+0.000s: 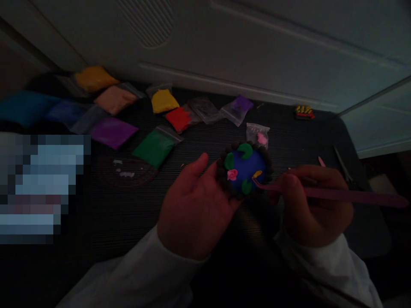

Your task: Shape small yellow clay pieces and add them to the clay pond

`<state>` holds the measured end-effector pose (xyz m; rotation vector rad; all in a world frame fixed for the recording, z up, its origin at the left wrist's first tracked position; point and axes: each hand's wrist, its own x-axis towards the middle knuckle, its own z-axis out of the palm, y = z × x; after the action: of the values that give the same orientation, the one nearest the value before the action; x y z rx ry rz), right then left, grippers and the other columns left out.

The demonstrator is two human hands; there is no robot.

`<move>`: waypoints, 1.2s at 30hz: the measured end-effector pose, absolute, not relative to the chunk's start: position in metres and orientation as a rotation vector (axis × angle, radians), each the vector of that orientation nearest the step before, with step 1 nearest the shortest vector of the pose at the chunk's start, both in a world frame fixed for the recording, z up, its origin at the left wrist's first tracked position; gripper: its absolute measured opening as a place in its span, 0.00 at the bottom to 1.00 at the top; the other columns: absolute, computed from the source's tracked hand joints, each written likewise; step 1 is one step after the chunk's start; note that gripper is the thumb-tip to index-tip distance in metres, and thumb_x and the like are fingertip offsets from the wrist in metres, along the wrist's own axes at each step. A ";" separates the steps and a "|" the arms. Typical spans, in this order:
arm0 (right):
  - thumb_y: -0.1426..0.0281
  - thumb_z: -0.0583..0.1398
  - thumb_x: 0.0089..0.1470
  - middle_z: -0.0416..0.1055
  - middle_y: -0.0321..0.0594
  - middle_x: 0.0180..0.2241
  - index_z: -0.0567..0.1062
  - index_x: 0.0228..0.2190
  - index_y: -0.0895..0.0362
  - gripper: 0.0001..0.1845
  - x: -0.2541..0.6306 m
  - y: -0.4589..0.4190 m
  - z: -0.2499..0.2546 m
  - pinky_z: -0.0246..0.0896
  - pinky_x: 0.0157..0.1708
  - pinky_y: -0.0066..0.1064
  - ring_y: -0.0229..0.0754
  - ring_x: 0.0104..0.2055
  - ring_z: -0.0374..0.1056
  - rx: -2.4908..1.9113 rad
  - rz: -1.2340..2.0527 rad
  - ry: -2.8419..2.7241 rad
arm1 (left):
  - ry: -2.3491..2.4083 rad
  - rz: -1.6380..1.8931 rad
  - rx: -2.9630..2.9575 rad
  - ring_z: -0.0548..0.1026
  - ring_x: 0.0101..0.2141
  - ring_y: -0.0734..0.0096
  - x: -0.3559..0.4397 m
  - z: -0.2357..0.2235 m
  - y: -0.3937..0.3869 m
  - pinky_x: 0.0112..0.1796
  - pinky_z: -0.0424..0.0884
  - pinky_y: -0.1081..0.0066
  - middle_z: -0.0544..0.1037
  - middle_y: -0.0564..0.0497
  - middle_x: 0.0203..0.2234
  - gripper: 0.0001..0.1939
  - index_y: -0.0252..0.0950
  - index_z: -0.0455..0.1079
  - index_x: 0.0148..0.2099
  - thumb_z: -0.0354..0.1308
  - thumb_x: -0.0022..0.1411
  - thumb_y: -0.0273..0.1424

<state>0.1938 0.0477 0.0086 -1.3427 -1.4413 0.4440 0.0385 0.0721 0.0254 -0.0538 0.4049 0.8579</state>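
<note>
My left hand is turned palm up and holds a round clay pond on its fingers. The pond has a blue middle, a dark bumpy rim, green lily pads and a pink clay flower on its left side. Pinched in my right hand are pink tweezers, pointing left. Their bent tip meets a small yellow-orange clay piece over the blue surface. Whether the tip grips the piece or only touches it, I cannot tell.
Bags of coloured clay, among them a green one and a purple one, lie to the left and back. A clear plastic disc holds whitish bits. Scissors lie at right, a small red-yellow item behind. A white panel bounds the back.
</note>
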 end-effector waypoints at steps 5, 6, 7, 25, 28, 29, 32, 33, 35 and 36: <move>0.72 0.59 0.46 0.66 0.32 0.19 0.70 0.30 0.56 0.05 0.186 0.049 0.012 0.55 0.13 0.27 0.33 0.15 0.62 -1.369 0.360 -1.322 | 0.401 0.879 -0.055 0.61 0.52 0.53 0.039 0.026 0.072 0.50 0.56 0.55 0.66 0.41 0.50 0.28 0.29 0.52 0.57 0.39 0.59 0.42; 0.73 0.59 0.46 0.66 0.32 0.18 0.70 0.30 0.57 0.05 0.185 0.050 0.013 0.56 0.12 0.27 0.33 0.15 0.63 -1.369 0.371 -1.328 | 0.403 0.879 -0.057 0.61 0.52 0.53 0.039 0.026 0.072 0.50 0.56 0.55 0.66 0.41 0.50 0.28 0.29 0.52 0.57 0.39 0.59 0.42; 0.73 0.59 0.46 0.66 0.32 0.18 0.70 0.30 0.57 0.06 0.185 0.050 0.014 0.56 0.12 0.27 0.33 0.14 0.63 -1.364 0.382 -1.336 | 0.406 0.875 -0.060 0.61 0.52 0.53 0.039 0.026 0.072 0.50 0.56 0.55 0.66 0.42 0.49 0.28 0.30 0.52 0.57 0.40 0.59 0.42; 0.76 0.57 0.46 0.67 0.33 0.17 0.71 0.31 0.56 0.07 0.185 0.050 0.016 0.53 0.08 0.29 0.34 0.13 0.61 -1.297 0.543 -1.274 | 0.378 0.882 -0.052 0.57 0.55 0.57 0.039 0.025 0.072 0.53 0.53 0.57 0.66 0.44 0.50 0.26 0.31 0.55 0.55 0.40 0.59 0.41; 0.75 0.58 0.45 0.67 0.33 0.17 0.72 0.30 0.55 0.06 0.186 0.050 0.016 0.53 0.08 0.29 0.33 0.12 0.60 -1.279 0.545 -1.251 | 0.386 0.882 -0.059 0.57 0.55 0.57 0.039 0.025 0.071 0.53 0.54 0.58 0.66 0.43 0.50 0.26 0.30 0.54 0.55 0.40 0.59 0.41; 0.75 0.58 0.45 0.67 0.32 0.16 0.72 0.30 0.55 0.06 0.186 0.050 0.016 0.53 0.08 0.30 0.33 0.12 0.59 -1.279 0.549 -1.242 | 0.384 0.879 -0.059 0.57 0.55 0.56 0.039 0.025 0.071 0.52 0.54 0.58 0.67 0.43 0.49 0.26 0.30 0.54 0.55 0.40 0.59 0.41; 0.75 0.59 0.45 0.67 0.32 0.16 0.72 0.30 0.55 0.06 0.186 0.050 0.015 0.53 0.09 0.30 0.34 0.12 0.60 -1.319 0.538 -1.234 | 0.375 0.883 -0.056 0.57 0.55 0.56 0.039 0.025 0.071 0.52 0.54 0.58 0.68 0.43 0.48 0.26 0.31 0.55 0.55 0.41 0.59 0.41; 0.75 0.59 0.45 0.67 0.32 0.15 0.72 0.29 0.56 0.06 0.185 0.051 0.016 0.53 0.09 0.30 0.34 0.12 0.60 -1.330 0.530 -1.236 | 0.374 0.884 -0.053 0.58 0.54 0.56 0.039 0.025 0.071 0.52 0.55 0.58 0.68 0.43 0.48 0.26 0.31 0.55 0.55 0.41 0.59 0.41; 0.75 0.59 0.45 0.67 0.32 0.15 0.71 0.29 0.56 0.06 0.184 0.051 0.016 0.52 0.10 0.29 0.34 0.12 0.61 -1.345 0.492 -1.234 | 0.379 0.879 -0.052 0.59 0.54 0.55 0.039 0.025 0.071 0.52 0.55 0.57 0.68 0.44 0.48 0.26 0.32 0.55 0.54 0.41 0.58 0.41; 0.75 0.59 0.45 0.67 0.31 0.15 0.71 0.29 0.56 0.05 0.183 0.051 0.016 0.52 0.10 0.28 0.33 0.12 0.61 -1.346 0.473 -1.229 | 0.379 0.872 -0.051 0.59 0.53 0.54 0.039 0.025 0.071 0.51 0.55 0.56 0.68 0.44 0.48 0.26 0.32 0.55 0.54 0.41 0.58 0.42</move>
<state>0.1833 0.0512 0.0159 -1.3460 -1.2289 0.4727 0.0392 0.0705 0.0248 -0.0511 0.3793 0.8721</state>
